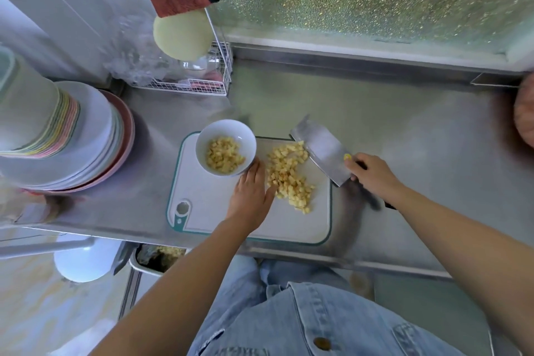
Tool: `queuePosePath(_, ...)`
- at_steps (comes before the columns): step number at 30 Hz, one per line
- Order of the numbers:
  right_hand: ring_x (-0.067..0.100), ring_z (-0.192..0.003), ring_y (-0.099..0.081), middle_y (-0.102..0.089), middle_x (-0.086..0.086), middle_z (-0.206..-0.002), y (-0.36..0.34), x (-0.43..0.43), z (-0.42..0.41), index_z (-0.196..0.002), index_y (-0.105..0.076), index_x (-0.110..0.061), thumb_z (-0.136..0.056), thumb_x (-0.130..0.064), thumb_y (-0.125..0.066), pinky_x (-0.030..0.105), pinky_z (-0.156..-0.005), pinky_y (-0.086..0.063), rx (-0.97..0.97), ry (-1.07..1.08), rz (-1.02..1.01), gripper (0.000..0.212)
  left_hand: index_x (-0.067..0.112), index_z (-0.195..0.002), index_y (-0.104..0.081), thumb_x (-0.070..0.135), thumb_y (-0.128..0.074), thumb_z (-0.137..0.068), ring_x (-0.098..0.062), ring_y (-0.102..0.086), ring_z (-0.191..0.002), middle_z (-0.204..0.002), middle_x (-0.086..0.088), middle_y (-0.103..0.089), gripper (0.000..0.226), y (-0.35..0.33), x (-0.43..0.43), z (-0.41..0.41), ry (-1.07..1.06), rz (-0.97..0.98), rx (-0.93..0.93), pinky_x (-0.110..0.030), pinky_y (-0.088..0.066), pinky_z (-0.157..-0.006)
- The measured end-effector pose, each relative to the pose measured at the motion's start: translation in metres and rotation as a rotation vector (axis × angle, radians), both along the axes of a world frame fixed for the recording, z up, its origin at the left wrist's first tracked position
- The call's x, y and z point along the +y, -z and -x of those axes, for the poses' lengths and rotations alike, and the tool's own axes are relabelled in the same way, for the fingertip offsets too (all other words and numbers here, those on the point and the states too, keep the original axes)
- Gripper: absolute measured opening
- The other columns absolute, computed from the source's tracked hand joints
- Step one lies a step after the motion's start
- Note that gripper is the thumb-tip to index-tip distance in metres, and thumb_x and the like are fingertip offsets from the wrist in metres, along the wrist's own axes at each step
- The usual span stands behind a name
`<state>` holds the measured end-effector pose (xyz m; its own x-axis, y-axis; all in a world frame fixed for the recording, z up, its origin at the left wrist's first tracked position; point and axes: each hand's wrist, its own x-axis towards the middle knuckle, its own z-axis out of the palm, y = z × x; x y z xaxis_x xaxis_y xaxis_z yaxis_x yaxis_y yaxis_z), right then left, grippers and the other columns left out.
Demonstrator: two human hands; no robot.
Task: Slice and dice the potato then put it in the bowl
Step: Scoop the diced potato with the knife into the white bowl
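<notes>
Pale-yellow diced potato (pixel 289 176): small rough cubes, some browned at the edges, in a loose heap on the white plastic cutting board with teal rim (pixel 208 205). A second portion of cubes sits inside the small round white ceramic bowl (pixel 228 128), which stands on the board's far left corner. Board lies on the stainless-steel desk (pixel 404 139).

Heap lies between the two hands. Left hand (pixel 251 193) just left of it, thumb touching the heap's edge, fingertips reaching the bowl's near side.

Left hand: fingers straight and together, flat on the board, holding nothing. Right hand (pixel 372 173): clamped round the handle of the broad rectangular steel cleaver (pixel 323 150), thumb on the blade's flat. Blade's edge meets the heap's far right side.
</notes>
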<state>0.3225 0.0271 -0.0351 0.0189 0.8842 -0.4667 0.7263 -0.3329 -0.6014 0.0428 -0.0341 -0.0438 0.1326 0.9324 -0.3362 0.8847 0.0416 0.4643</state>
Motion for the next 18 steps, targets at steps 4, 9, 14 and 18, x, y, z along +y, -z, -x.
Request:
queuePosePath(4, 0.019, -0.057, -0.054, -0.062, 0.004, -0.065, -0.002, 0.003, 0.007, -0.080, -0.056, -0.002, -0.096, -0.042, -0.048, 0.028, -0.060, -0.041, 0.016, -0.087, 0.043, 0.044, 0.009, -0.154, -0.008, 0.039, -0.034, -0.103, -0.021, -0.005, -0.149, -0.162, -0.007, -0.006, 0.065, -0.001, 0.001, 0.000, -0.021, 0.034, -0.036, -0.034, -0.011, -0.118)
queuePosePath(9, 0.018, -0.057, -0.055, -0.059, 0.002, -0.064, -0.004, 0.001, 0.004, -0.078, -0.054, -0.001, -0.097, -0.037, -0.050, 0.018, -0.052, -0.039, 0.057, -0.119, 0.096, 0.041, 0.010, -0.154, -0.005, 0.041, -0.034, -0.102, -0.020, -0.004, -0.149, -0.162, -0.005, -0.004, 0.067, -0.002, 0.002, 0.003, -0.027, 0.071, -0.070, -0.037, -0.015, -0.118)
queuePosePath(14, 0.014, -0.055, -0.051, -0.058, 0.001, -0.062, -0.002, -0.008, 0.005, -0.076, -0.053, -0.004, -0.096, -0.033, -0.053, 0.018, -0.052, -0.036, 0.094, -0.151, 0.166, 0.035, 0.012, -0.154, -0.004, 0.041, -0.034, -0.102, -0.021, -0.006, -0.149, -0.162, -0.005, -0.004, 0.067, -0.001, 0.003, 0.004, -0.029, 0.070, -0.090, -0.038, -0.017, -0.118)
queuePosePath(18, 0.007, -0.050, -0.049, -0.058, 0.003, -0.062, -0.002, -0.019, 0.010, -0.072, -0.052, -0.008, -0.096, -0.032, -0.053, 0.017, -0.051, -0.035, 0.127, -0.141, 0.163, 0.034, 0.014, -0.154, 0.001, 0.042, -0.032, -0.102, -0.019, -0.002, -0.149, -0.162, -0.003, 0.001, 0.068, 0.000, 0.001, 0.002, -0.030, 0.079, -0.115, -0.036, -0.017, -0.117)
